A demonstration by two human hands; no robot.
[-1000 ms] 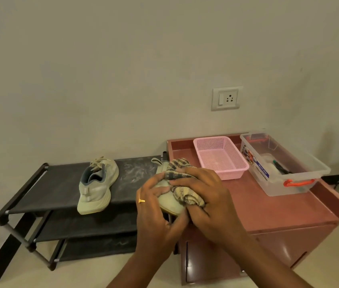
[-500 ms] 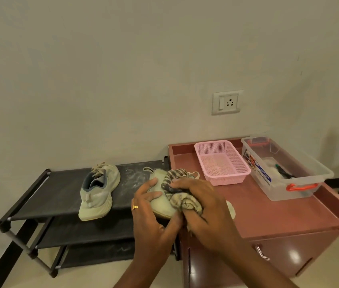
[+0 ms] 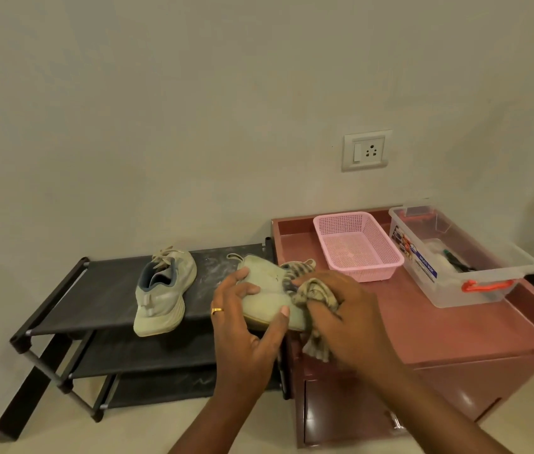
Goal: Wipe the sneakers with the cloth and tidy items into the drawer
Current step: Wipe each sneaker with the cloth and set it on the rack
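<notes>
Head view: a pale grey-green fabric sneaker [image 3: 268, 290] is gripped by the left hand [image 3: 242, 326], thumb and fingers curled round it, over the left edge of the reddish-brown metal cabinet [image 3: 455, 322]. A crumpled striped beige cloth [image 3: 316, 291] is clutched in the right hand [image 3: 347, 309] and pressed against that shoe. A matching sneaker [image 3: 164, 290] is seen on the black shelf rack [image 3: 95, 290], left of the cabinet.

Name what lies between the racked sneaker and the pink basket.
Head view: the second sneaker, held by the left hand, with the right hand pressing the cloth on it.
</notes>
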